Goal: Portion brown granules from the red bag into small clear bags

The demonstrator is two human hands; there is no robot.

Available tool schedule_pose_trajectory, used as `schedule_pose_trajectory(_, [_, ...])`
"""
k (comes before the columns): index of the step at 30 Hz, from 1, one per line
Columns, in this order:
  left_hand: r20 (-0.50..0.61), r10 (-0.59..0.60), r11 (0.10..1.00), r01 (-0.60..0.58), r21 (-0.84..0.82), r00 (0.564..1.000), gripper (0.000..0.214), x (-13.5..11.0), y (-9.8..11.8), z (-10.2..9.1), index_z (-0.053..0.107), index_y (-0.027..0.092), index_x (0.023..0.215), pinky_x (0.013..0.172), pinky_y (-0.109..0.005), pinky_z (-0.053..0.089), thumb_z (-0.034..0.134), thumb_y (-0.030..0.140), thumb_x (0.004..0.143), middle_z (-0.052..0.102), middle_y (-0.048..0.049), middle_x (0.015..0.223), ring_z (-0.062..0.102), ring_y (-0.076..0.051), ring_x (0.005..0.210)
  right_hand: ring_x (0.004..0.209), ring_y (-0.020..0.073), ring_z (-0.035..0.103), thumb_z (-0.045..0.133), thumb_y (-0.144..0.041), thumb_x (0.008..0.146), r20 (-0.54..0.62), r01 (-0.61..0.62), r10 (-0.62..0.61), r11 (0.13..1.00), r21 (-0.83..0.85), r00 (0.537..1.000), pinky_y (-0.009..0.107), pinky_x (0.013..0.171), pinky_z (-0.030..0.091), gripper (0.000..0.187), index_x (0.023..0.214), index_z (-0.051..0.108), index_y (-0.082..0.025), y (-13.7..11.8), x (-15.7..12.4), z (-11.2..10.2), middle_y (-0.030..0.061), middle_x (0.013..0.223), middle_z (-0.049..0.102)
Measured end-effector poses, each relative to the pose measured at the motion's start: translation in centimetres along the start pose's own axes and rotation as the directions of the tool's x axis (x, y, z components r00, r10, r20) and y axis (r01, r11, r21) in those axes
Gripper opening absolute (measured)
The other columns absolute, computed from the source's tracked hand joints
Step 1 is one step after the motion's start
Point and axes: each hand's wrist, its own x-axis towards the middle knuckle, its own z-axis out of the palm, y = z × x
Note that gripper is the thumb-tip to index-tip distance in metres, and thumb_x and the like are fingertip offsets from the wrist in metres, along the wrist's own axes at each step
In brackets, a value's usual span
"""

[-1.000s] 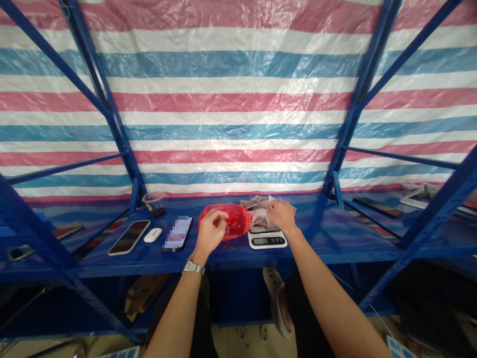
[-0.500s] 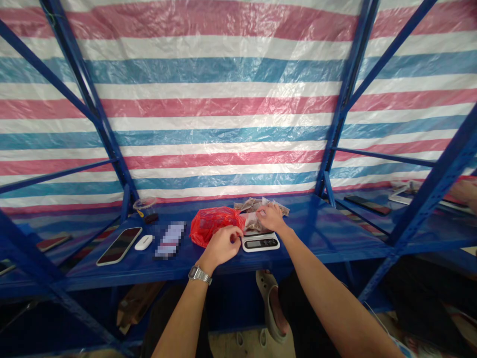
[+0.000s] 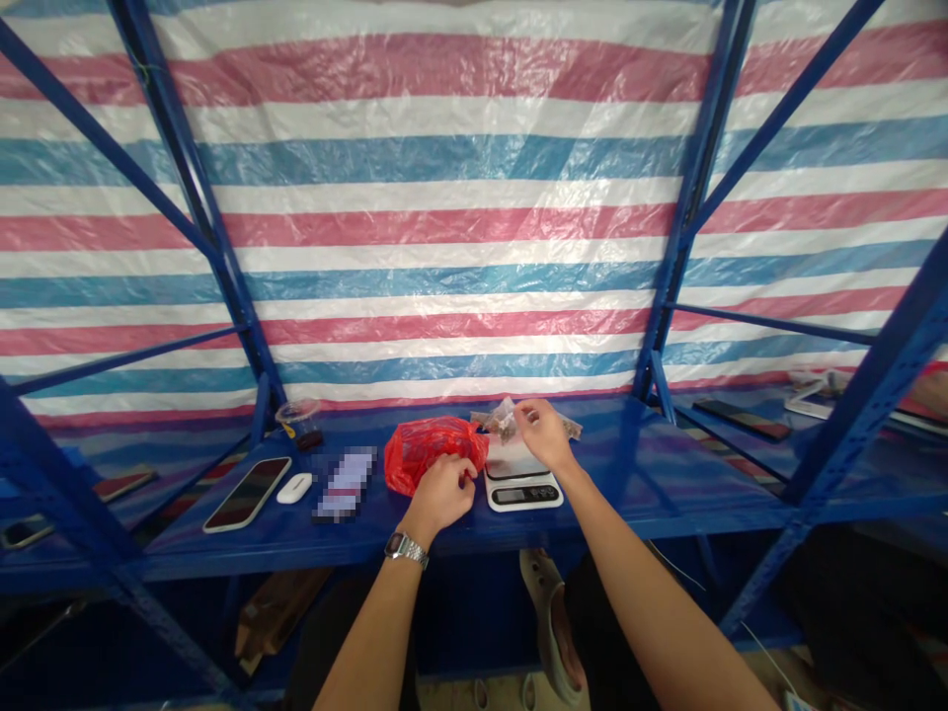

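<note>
My right hand point(image 3: 543, 434) pinches a small clear plastic bag point(image 3: 504, 421) of brown bits, holding it just above the back of a white digital kitchen scale point(image 3: 522, 495). My left hand point(image 3: 440, 496) sits at the lower right of a crumpled red plastic bag point(image 3: 430, 452), its fingers closed on the bag's edge. More small bags with brown contents point(image 3: 570, 428) lie behind the scale, partly hidden by my right hand.
The items stand on a blue steel shelf point(image 3: 637, 484). To the left are a plastic cup point(image 3: 298, 425), a blurred phone point(image 3: 345, 484), a white earbud case point(image 3: 294, 488) and a smartphone point(image 3: 247, 494). A striped tarpaulin point(image 3: 444, 247) hangs behind. Another person's hand point(image 3: 929, 392) shows at far right.
My right hand has raised the small clear bag off the scale. My left hand has moved slightly right along the red bag's lower edge.
</note>
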Motion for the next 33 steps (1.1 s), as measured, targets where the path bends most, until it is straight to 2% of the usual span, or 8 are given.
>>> schedule_pose_trajectory(4, [-0.240, 0.007, 0.990, -0.040, -0.134, 0.971, 0.023, 0.5, 1.3, -0.2, 0.071, 0.024, 0.101, 0.097, -0.035, 0.050, 0.054, 0.012, 0.091, 0.070, -0.0074, 0.106, 0.065, -0.023, 0.107, 0.086, 0.0221, 0.067, 0.054, -0.039, 0.097, -0.153, 0.094, -0.046, 0.941, 0.326, 0.987, 0.033, 0.081, 0.053, 0.026, 0.094, 0.069, -0.019, -2.9, -0.9, -0.5, 0.0101, 0.102, 0.074])
schedule_pose_trajectory(9, [-0.487, -0.072, 0.970, -0.053, -0.239, 0.870, 0.048, 0.7, 2.0, -0.2, 0.057, 0.022, 0.138, 0.113, -0.044, 0.044, 0.068, 0.033, 0.092, 0.062, -0.0123, 0.132, 0.056, -0.028, 0.129, 0.086, 0.0206, 0.066, 0.056, -0.033, 0.097, -0.129, 0.215, -0.177, 0.879, 0.425, 0.976, 0.032, 0.080, 0.050, 0.017, 0.093, 0.069, -0.021, -5.2, -1.8, -0.1, 0.0055, 0.096, 0.072])
schedule_pose_trajectory(11, [-0.437, -0.109, 0.940, -0.050, -0.337, 0.893, 0.055, 0.9, 1.6, 0.1, 0.057, 0.021, 0.140, 0.109, -0.045, 0.048, 0.072, 0.039, 0.089, 0.064, -0.0129, 0.132, 0.059, -0.030, 0.127, 0.086, 0.0207, 0.065, 0.057, -0.030, 0.096, -0.084, 0.239, -0.225, 0.868, 0.435, 0.971, 0.032, 0.078, 0.050, 0.015, 0.093, 0.069, -0.022, -5.9, -2.2, 0.4, 0.0046, 0.094, 0.071])
schedule_pose_trajectory(16, [-0.231, -0.148, 0.801, -0.020, -0.598, 0.962, 0.032, 1.3, 0.5, 0.5, 0.069, 0.018, 0.119, 0.089, -0.035, 0.056, 0.061, 0.041, 0.096, 0.077, -0.0084, 0.108, 0.073, -0.024, 0.097, 0.091, 0.0202, 0.065, 0.057, -0.024, 0.093, -0.069, 0.264, -0.265, 0.832, 0.489, 0.962, 0.033, 0.085, 0.051, 0.013, 0.095, 0.070, -0.023, -7.4, -2.8, 1.8, 0.0042, 0.098, 0.070])
schedule_pose_trajectory(20, [-0.272, -0.184, 0.758, -0.040, -0.651, 0.944, 0.032, 1.4, 0.0, 0.0, 0.070, 0.018, 0.117, 0.089, -0.032, 0.055, 0.066, 0.039, 0.093, 0.077, -0.0083, 0.111, 0.073, -0.023, 0.098, 0.089, 0.0185, 0.066, 0.063, -0.023, 0.083, -0.072, 0.130, -0.111, 0.729, 0.672, 0.991, 0.032, 0.082, 0.055, 0.028, 0.111, 0.068, -0.023, -7.9, -2.5, 3.4, 0.0063, 0.112, 0.067])
schedule_pose_trajectory(26, [-0.233, -0.229, 0.726, 0.006, -0.688, 0.945, 0.030, 0.8, -0.5, -0.9, 0.072, 0.017, 0.108, 0.082, -0.032, 0.056, 0.072, 0.040, 0.088, 0.079, -0.0069, 0.099, 0.074, -0.021, 0.085, 0.070, 0.0118, 0.062, 0.070, -0.022, 0.071, 0.004, -0.059, 0.101, 0.552, 0.832, 0.995, 0.026, 0.068, 0.054, 0.040, 0.110, 0.062, -0.024, -8.2, -1.9, 5.0, 0.0008, 0.103, 0.060])
schedule_pose_trajectory(30, [-0.196, -0.238, 0.705, 0.030, -0.709, 0.951, 0.035, 0.5, -0.6, -1.8, 0.072, 0.018, 0.110, 0.081, -0.032, 0.056, 0.076, 0.041, 0.085, 0.079, -0.0072, 0.099, 0.074, -0.022, 0.086, 0.070, 0.0118, 0.062, 0.066, -0.020, 0.074, -0.073, -0.006, 0.105, 0.608, 0.794, 0.992, 0.027, 0.068, 0.054, 0.038, 0.112, 0.062, -0.023, -8.6, -1.9, 5.8, 0.0019, 0.106, 0.058])
schedule_pose_trajectory(33, [-0.282, -0.364, 0.688, 0.052, -0.724, 0.888, 0.038, 0.2, -1.3, -2.8, 0.073, 0.018, 0.105, 0.075, -0.029, 0.055, 0.076, 0.048, 0.083, 0.078, -0.0067, 0.096, 0.072, -0.020, 0.083, 0.081, 0.0167, 0.065, 0.064, -0.025, 0.084, -0.099, 0.024, 0.059, 0.736, 0.676, 0.993, 0.031, 0.075, 0.056, 0.030, 0.114, 0.064, -0.022, -8.6, -2.1, 6.6, 0.0062, 0.111, 0.063])
